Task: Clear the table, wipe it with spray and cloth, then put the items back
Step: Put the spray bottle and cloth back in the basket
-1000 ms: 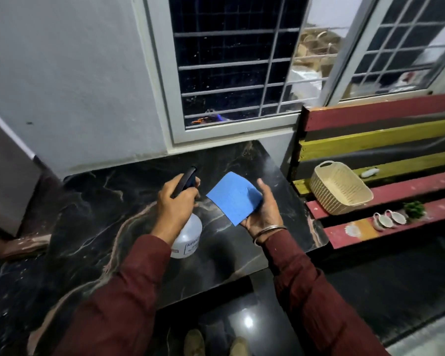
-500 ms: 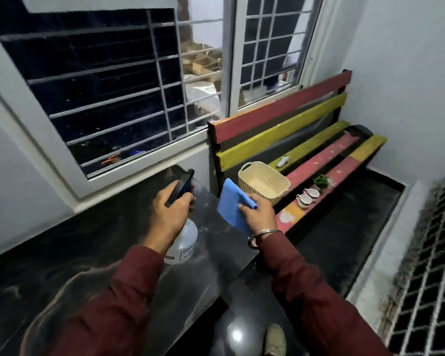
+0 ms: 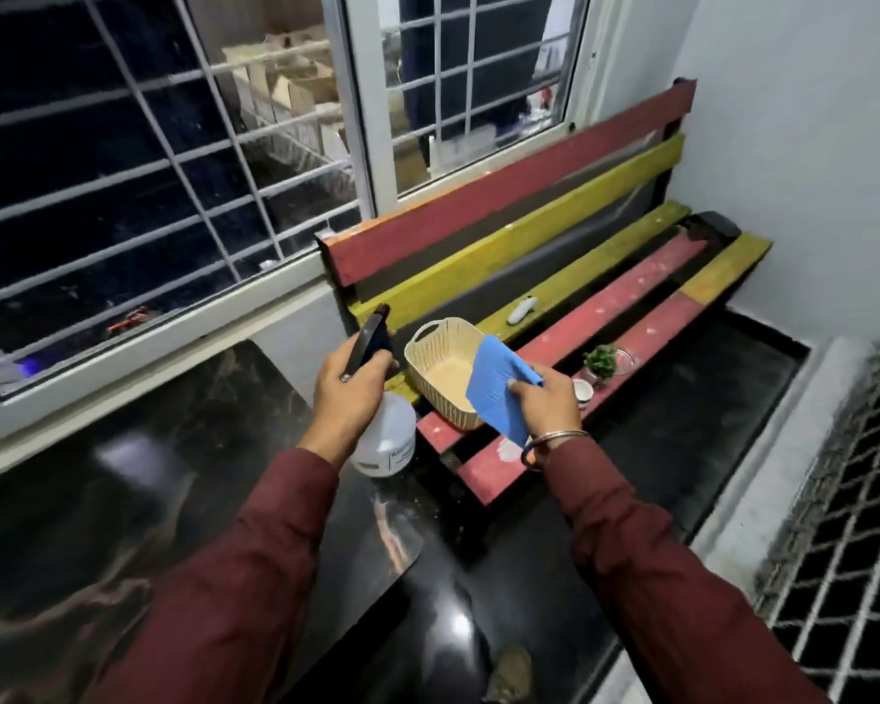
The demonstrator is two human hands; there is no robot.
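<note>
Fingers of your left hand (image 3: 349, 393) wrap the dark trigger head of the spray bottle (image 3: 383, 439), its white body hanging below your palm past the right edge of the black marble table (image 3: 123, 500). Your right hand (image 3: 547, 401) pinches the blue cloth (image 3: 496, 391), draped left of the fingers, near the cream basket (image 3: 440, 343) on the slatted bench (image 3: 580, 276).

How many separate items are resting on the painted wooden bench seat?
4 visible: a cream woven plastic basket at the near end, a small white oblong object behind it, a small green potted plant, and a white cup partly behind the right hand. More may be hidden.
</note>
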